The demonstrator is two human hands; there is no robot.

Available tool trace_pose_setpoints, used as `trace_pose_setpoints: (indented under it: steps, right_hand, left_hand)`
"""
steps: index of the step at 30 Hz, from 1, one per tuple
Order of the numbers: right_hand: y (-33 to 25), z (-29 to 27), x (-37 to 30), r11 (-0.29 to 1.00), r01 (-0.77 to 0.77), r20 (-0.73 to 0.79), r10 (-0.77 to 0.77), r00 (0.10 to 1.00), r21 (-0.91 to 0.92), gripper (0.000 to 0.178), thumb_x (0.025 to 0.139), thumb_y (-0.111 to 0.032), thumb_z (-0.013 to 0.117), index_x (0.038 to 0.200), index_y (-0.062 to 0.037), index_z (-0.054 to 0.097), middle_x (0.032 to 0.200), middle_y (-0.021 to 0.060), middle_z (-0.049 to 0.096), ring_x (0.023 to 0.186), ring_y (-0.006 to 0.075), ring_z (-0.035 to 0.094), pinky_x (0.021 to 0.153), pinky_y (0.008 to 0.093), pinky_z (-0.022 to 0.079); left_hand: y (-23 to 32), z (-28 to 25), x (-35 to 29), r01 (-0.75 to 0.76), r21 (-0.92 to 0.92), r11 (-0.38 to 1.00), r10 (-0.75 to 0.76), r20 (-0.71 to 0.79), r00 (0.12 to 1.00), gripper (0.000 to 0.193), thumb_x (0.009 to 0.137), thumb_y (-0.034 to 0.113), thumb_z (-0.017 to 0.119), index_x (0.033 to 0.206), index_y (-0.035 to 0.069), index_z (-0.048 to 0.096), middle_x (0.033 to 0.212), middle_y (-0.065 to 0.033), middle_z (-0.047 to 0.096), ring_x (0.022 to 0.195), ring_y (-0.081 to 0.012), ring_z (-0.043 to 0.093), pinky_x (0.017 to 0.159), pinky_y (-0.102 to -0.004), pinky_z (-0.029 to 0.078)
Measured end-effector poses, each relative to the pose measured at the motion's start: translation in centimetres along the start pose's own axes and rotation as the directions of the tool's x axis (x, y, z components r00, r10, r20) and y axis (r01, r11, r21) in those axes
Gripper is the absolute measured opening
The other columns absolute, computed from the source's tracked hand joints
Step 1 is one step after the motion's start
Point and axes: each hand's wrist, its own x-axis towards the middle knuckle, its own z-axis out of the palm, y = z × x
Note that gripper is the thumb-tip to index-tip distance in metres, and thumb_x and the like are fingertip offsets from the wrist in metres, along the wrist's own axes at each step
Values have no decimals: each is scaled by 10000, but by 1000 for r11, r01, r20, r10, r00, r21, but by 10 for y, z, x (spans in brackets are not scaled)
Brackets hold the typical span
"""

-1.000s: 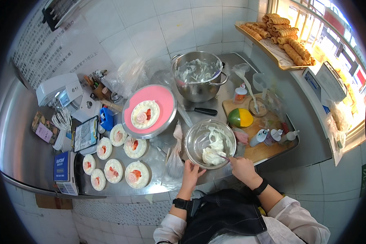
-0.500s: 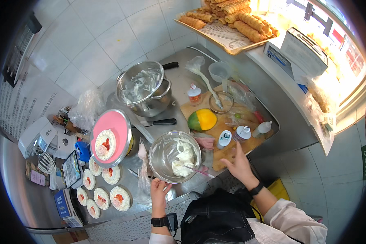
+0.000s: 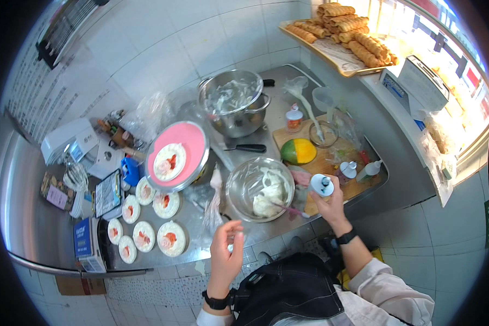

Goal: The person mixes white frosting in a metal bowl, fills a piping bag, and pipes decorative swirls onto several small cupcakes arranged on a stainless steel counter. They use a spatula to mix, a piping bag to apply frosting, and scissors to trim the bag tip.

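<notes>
R hand (image 3: 332,204) has hold of a small white-and-blue bottle (image 3: 321,186), fingers wrapped round its body. The bottle is just R of the metal bowl (image 3: 238,187), apart from the rim, over the near L part of the wooden board (image 3: 325,162). Its top seems turned to the camera, so its long axis runs approx. toward the viewer; exact tilt I cannot tell, nor if the base touches the board.

L hand (image 3: 226,251) is empty, in the air at the near L side of the bowl, w/ fingers loosely apart and a little bent. So the bowl lies btwn both hands and farther than the L one; R hand is at the bottle, L hand is well apart from it.

Inside the bowl is white cream (image 3: 268,200), mostly at the near R side. A pink stick-like tool (image 3: 291,209) goes from it across the near R rim, its free end pointing R. Two other bottles (image 3: 347,170) stand on the board, R of the held one; a green-yellow mango (image 3: 299,151) is farther off.
</notes>
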Motion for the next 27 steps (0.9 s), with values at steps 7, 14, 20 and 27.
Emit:
trace_pose_setpoints:
  steps: [7, 14, 20, 27]
  right_hand:
    - [-102, 8, 15, 774, 545, 497, -352, 793, -322, 522, 557, 17, 671, 1062, -16, 543, 1068, 153, 523, 989, 360, 540, 828, 411, 462]
    - [-120, 17, 9, 653, 643, 591, -351, 726, -401, 536, 521, 4, 674, 1042, -28, 555, 1034, 135, 529, 997, 340, 536, 855, 394, 433]
    - [-118, 24, 14, 637, 676, 626, -368, 688, -369, 507, 534, -9, 660, 1029, -30, 551, 1019, 125, 531, 998, 333, 530, 854, 396, 431]
    - [-106, 31, 25, 691, 642, 669, -308, 677, -332, 508, 537, -11, 648, 1034, -37, 545, 1007, 123, 531, 985, 342, 525, 859, 402, 420]
  left_hand:
    - [31, 10, 11, -292, 144, 946, 281, 93, 955, 122, 911, 133, 552, 981, 36, 530, 791, -93, 566, 652, -228, 570, 589, -314, 455]
    - [22, 0, 7, -425, 358, 831, 422, 92, 902, 94, 907, 134, 542, 912, 47, 508, 767, -87, 545, 648, -286, 561, 560, -355, 445]
    - [12, 4, 12, -395, 424, 815, 380, 122, 917, 82, 902, 138, 529, 908, 59, 509, 768, -84, 547, 638, -301, 564, 540, -367, 445]
    - [-10, 13, 29, -359, 267, 894, 351, 81, 933, 137, 919, 168, 474, 851, 49, 474, 734, -125, 503, 625, -329, 544, 531, -402, 427]
